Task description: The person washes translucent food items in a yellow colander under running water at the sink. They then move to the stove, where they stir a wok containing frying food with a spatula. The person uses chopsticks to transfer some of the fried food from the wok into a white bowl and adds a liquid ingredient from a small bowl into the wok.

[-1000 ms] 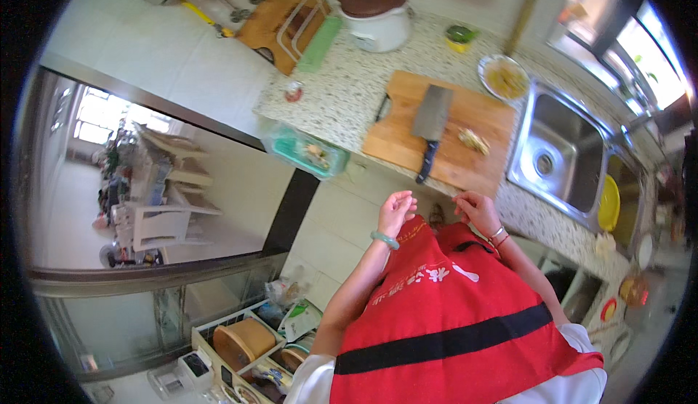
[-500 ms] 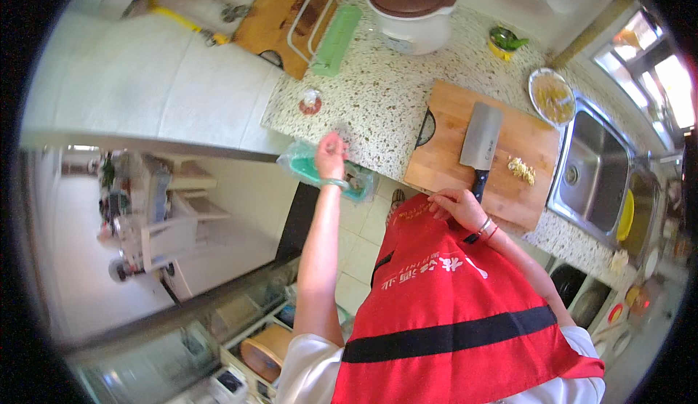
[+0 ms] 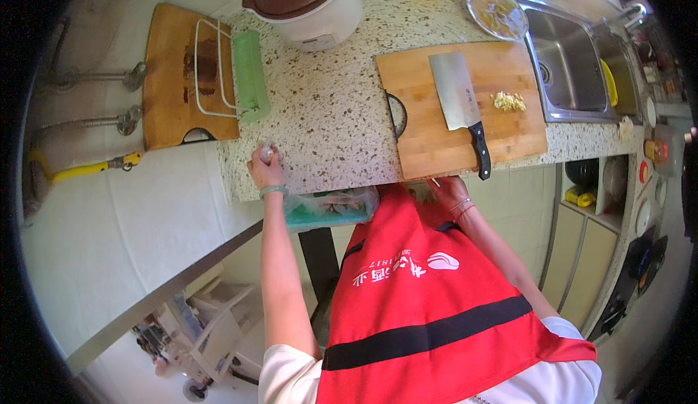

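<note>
1 head-worn fisheye view looks steeply down over a red apron (image 3: 451, 295). It faces the speckled surface (image 3: 320, 120) from near above, taking it in wide.

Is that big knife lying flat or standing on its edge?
Lying flat: the cleaver shows its broad side on the cutting board, its black handle jutting past the near edge. The right hand isn't holding it.

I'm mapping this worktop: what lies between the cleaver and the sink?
In the head view, a small pile of pale chopped pieces lies between them, on the cutting board.
</note>
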